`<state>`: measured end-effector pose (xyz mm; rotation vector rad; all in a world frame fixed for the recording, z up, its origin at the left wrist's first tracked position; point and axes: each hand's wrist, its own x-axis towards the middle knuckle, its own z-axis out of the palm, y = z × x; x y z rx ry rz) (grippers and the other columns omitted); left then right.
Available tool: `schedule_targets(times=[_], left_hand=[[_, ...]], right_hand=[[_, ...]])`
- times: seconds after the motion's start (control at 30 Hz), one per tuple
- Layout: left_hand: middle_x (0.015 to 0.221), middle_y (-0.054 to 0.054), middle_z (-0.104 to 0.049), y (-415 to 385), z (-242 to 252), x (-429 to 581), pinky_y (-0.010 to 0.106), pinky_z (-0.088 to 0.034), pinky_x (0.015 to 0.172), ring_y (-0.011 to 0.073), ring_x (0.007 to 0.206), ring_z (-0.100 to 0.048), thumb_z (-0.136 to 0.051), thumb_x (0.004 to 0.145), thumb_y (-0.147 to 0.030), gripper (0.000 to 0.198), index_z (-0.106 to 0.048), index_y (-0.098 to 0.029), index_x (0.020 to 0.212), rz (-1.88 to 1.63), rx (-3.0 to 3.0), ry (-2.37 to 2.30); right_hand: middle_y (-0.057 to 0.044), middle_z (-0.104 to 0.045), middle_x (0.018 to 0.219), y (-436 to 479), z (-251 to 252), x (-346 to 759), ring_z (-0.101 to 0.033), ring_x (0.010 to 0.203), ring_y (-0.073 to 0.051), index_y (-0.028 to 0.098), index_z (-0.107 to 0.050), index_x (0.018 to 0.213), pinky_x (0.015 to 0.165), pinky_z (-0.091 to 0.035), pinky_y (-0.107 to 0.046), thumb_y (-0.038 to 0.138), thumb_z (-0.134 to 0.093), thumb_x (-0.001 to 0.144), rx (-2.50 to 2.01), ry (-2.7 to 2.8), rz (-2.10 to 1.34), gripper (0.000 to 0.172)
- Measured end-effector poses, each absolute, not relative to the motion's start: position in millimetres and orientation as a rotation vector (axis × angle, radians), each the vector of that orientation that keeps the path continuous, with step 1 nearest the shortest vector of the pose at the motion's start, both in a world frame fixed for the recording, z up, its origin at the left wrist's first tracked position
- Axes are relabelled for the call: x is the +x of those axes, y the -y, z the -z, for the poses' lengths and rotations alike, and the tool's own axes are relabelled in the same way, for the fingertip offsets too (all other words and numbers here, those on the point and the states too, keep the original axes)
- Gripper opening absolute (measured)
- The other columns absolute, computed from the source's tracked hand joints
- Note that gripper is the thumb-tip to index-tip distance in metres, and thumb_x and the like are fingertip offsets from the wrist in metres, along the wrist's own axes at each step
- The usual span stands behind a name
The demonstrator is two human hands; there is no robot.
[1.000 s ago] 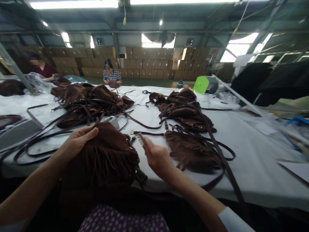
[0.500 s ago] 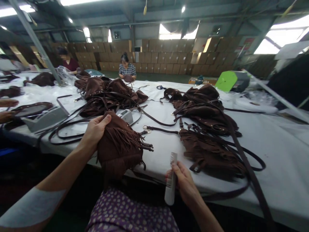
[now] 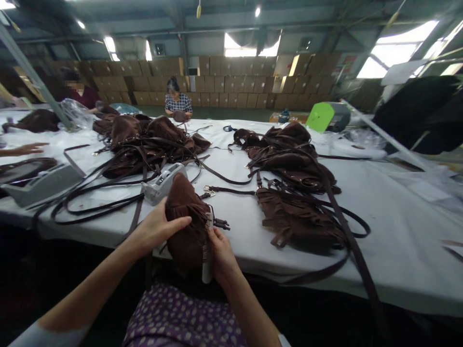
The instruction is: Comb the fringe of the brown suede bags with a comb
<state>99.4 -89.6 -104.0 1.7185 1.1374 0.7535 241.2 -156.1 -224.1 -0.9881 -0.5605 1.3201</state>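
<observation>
A dark brown fringed bag [image 3: 186, 241] is tilted up at the table's front edge. Its left side is gripped by my left hand [image 3: 154, 231], the thumb lying across the front and the other fingers hidden behind. My right hand [image 3: 222, 253] is closed around a white comb [image 3: 207, 260], held upright against the bag's right side where the fringe hangs. Thin tassel cords [image 3: 221, 223] stick out to the right of the comb. Another fringed brown bag [image 3: 300, 219] lies flat to the right of my right hand.
Piles of brown bags lie on the white table [image 3: 405, 231], one pile [image 3: 144, 140] left and another [image 3: 289, 154] right, with long straps trailing. Grey tape dispensers [image 3: 162, 185] stand left. A co-worker's hand [image 3: 27, 149] rests at far left; people sit across the table.
My right hand has brought the comb left and up against the bag. The bag has turned narrower toward me, and my left hand has shifted lower on its side. The view has swung slightly right.
</observation>
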Motion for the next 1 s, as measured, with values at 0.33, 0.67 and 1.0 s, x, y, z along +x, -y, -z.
schedule_targets(times=[0.33, 0.67, 1.0], left_hand=[[0.084, 0.005, -0.07, 71, 81, 105, 0.034, -0.048, 0.07, 0.0259, 0.081, -0.064, -0.061, 0.067, -0.034, 0.028, -0.067, -0.016, 0.087, -0.593, 2.062, -1.351], [0.066, 0.002, -0.067, 61, 49, 160, 0.028, -0.039, 0.057, 0.0213, 0.063, -0.059, -0.064, 0.067, -0.037, 0.016, -0.067, -0.022, 0.072, -0.336, 2.383, -1.07], [0.066, 0.005, -0.067, 23, 34, 137, 0.031, -0.048, 0.055, 0.0211, 0.056, -0.062, -0.073, 0.054, -0.028, 0.025, -0.067, -0.015, 0.075, -0.686, 1.681, -1.195]], right_hand=[[0.002, -0.052, 0.065, 178, 208, 279, -0.05, 0.058, -0.014, 0.02, -0.059, 0.099, 0.055, -0.036, -0.023, 0.035, -0.046, 0.091, -1.472, 1.079, -0.716, 0.021], [-0.003, -0.057, 0.083, 181, 113, 276, -0.049, 0.075, -0.016, 0.019, -0.058, 0.104, 0.069, -0.034, -0.029, 0.021, -0.042, 0.096, -1.321, 2.076, 0.308, 0.018], [-0.004, -0.065, 0.081, 237, 225, 300, -0.06, 0.074, -0.018, 0.019, -0.059, 0.086, 0.067, -0.038, -0.029, 0.005, -0.048, 0.085, -1.71, 2.292, -0.194, 0.018]])
